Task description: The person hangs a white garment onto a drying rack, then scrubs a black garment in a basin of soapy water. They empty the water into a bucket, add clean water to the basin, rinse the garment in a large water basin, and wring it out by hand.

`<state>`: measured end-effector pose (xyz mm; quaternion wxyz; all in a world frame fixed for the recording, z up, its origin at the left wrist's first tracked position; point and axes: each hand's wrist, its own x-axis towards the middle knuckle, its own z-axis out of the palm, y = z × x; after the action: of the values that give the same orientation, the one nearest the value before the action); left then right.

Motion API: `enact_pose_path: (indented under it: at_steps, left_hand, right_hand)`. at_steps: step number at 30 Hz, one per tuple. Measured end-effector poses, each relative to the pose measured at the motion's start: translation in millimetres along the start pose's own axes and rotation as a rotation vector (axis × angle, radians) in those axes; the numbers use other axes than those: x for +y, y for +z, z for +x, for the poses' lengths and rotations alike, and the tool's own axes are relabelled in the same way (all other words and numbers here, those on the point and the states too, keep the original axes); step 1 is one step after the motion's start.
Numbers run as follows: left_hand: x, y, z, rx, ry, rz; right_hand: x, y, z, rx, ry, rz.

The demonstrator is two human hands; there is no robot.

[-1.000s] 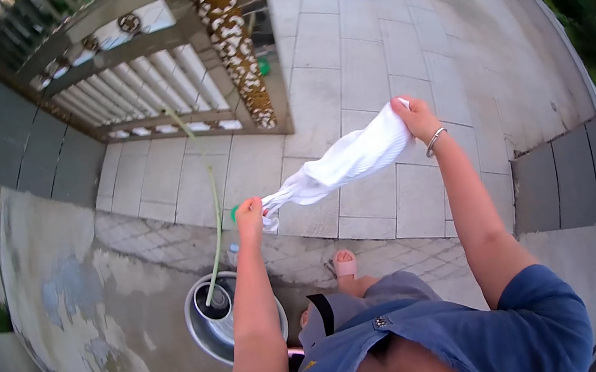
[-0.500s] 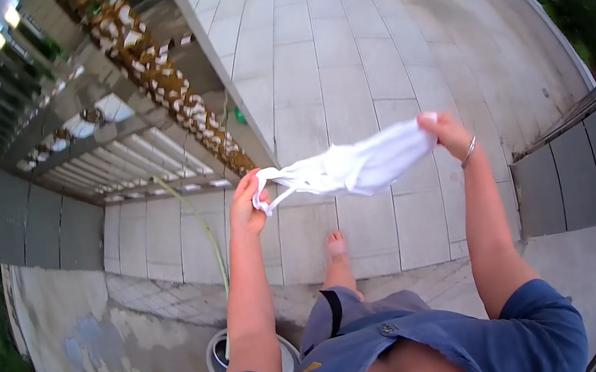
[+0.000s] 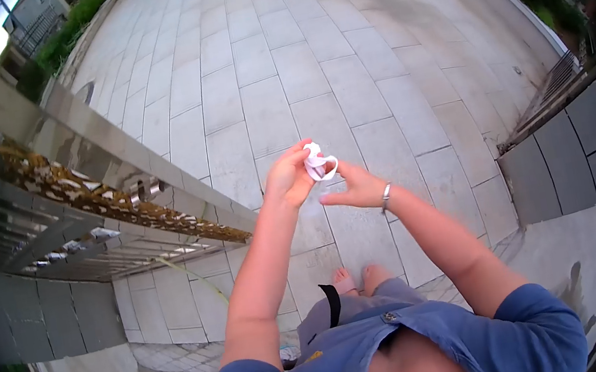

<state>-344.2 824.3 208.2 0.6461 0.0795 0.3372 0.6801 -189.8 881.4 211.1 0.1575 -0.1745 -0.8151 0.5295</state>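
Observation:
My left hand holds a white cloth at its upper end, with a small loop showing between the fingers. Most of the cloth is hidden or blurred. Close on the right side of the cloth, my right hand, with a silver bracelet at the wrist, has its thumb and fingers apart. Its fingertips are near the loop, and whether they touch it is unclear.
A metal gate with a brown and gold strip stands open at the left. Grey tiled walls flank the pale paving. A green hose runs by the gate's foot. My feet are on the paving.
The stretched white cloth is now bunched at my left hand. My right hand has let its end go and come in beside the left. The view has turned, and the metal basin has left it.

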Motion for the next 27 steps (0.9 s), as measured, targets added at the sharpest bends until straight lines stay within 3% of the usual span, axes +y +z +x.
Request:
enact_pose_path:
  at_steps: [2, 3, 4, 6, 11, 14, 18, 21, 25, 27]
  left_hand:
    - [10, 1, 19, 0.049, 0.033, -0.065]
    - [18, 6, 24, 0.078, 0.062, -0.104]
    - [30, 8, 29, 0.078, 0.07, -0.102]
    - [55, 3, 41, 0.093, 0.19, -0.1]
    - [105, -9, 81, 0.132, 0.291, -0.176]
    - [124, -17, 118, 0.069, 0.354, -0.128]
    - [154, -25, 164, 0.189, 0.414, -0.018]
    - [190, -46, 190, 0.428, 0.535, 0.311]
    - [226, -64, 190, 0.435, 0.362, 0.562]
    - [248, -69, 195, 0.421, 0.287, 0.54]
  right_hand:
    - [16, 5, 27, 0.05, 0.014, -0.053]
    - [21, 9, 46, 0.032, 0.075, 0.234]
    - [25, 3, 57, 0.028, 0.069, 0.234]
    - [24, -14, 80, -0.063, 0.153, 0.447]
    - [-11, -69, 160, -0.259, 0.188, 0.519]
    - [-30, -95, 208, -0.35, 0.206, 0.497]
    - [-32, -135, 274, -0.39, 0.227, 0.519]
    - [-32, -169, 326, -0.317, 0.272, 0.703]
    - [-15, -185, 388, -0.338, 0.26, 0.736]
    - [-12, -181, 427, -0.402, 0.236, 0.738]
